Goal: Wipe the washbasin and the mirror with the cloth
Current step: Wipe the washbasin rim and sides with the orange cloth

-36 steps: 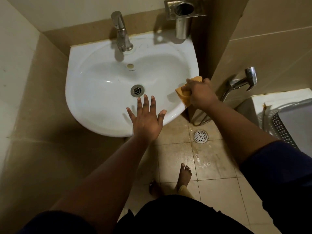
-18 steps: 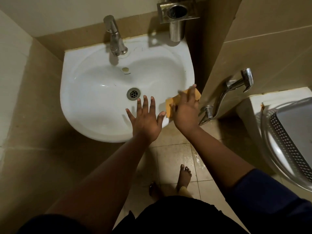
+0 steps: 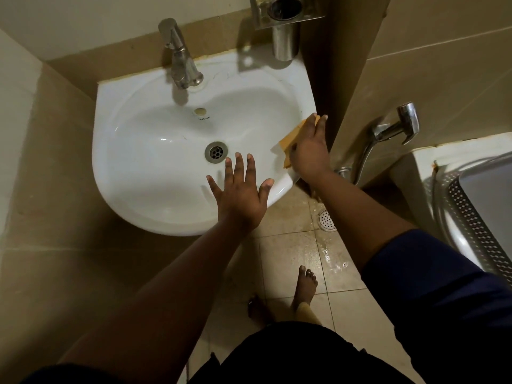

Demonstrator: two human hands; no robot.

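Note:
A white washbasin [image 3: 144, 162] hangs on the tiled wall, with a steel tap [image 3: 181, 62] at its back and a drain [image 3: 216, 152] in the bowl. My right hand [image 3: 309, 151] presses an orange cloth [image 3: 291, 142] flat against the basin's right rim. My left hand [image 3: 241, 192] rests on the front rim with fingers spread and holds nothing. No mirror is in view.
A steel holder [image 3: 284, 15] is fixed to the wall above the basin's back right corner. A hand-spray [image 3: 399, 128] with its hose hangs on the right wall. A steel-rimmed fixture [image 3: 471, 212] sits at the right. A floor drain [image 3: 327, 220] and my bare feet are below.
My right hand slid the cloth down toward the front of the right rim, then back up along it. The left hand stayed on the front rim.

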